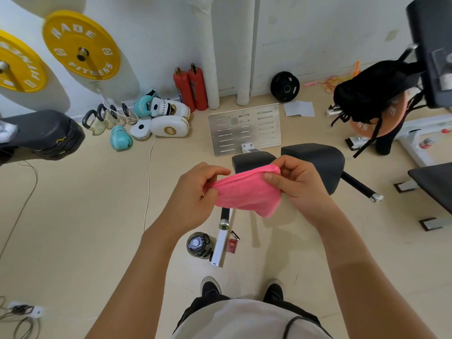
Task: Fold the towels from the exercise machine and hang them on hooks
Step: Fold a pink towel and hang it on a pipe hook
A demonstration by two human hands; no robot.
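Note:
A pink towel (247, 192) hangs folded small between my two hands at mid-frame, above the floor. My left hand (195, 192) pinches its left edge with curled fingers. My right hand (296, 177) pinches the top right corner between thumb and fingers. Just behind the towel stands the exercise machine with two black pads (315, 160) and a slotted metal footplate (244, 129). No hooks are in view.
A water bottle (198, 244) and a small red item (231, 245) lie beside the machine's white base bar (221, 243). Boxing gloves and pads (161, 116), kettlebells, two fire extinguishers (190, 89) line the wall. Yellow plates (80, 45) hang left; a black bag (374, 91) sits right.

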